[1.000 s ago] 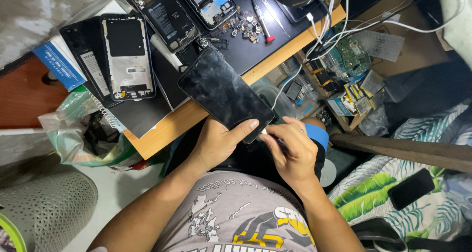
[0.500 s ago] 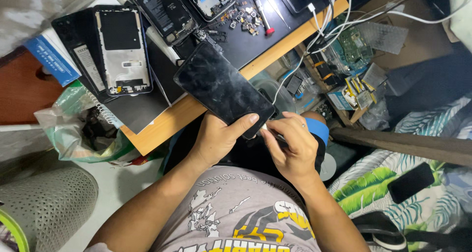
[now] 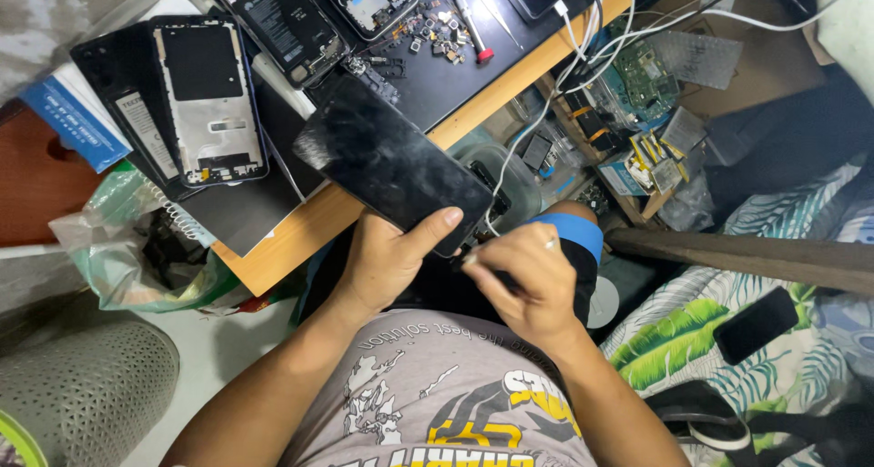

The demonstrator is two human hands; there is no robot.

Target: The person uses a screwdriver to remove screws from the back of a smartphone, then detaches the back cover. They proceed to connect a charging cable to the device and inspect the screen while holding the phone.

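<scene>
L hand [image 3: 387, 262] grip holds black phone [image 3: 391, 165]; R hand [image 3: 528, 280] pinched at its edge; desk [image 3: 546, 57] w/ opened phones [image 3: 209, 103] behind.

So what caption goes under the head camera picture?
Left hand holds a scuffed black phone while right hand works at its lower edge, above a cluttered desk.

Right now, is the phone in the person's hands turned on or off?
It looks off. The phone held by the left hand has a dark, smudged screen with nothing lit. The right hand works at its lower corner.
</scene>
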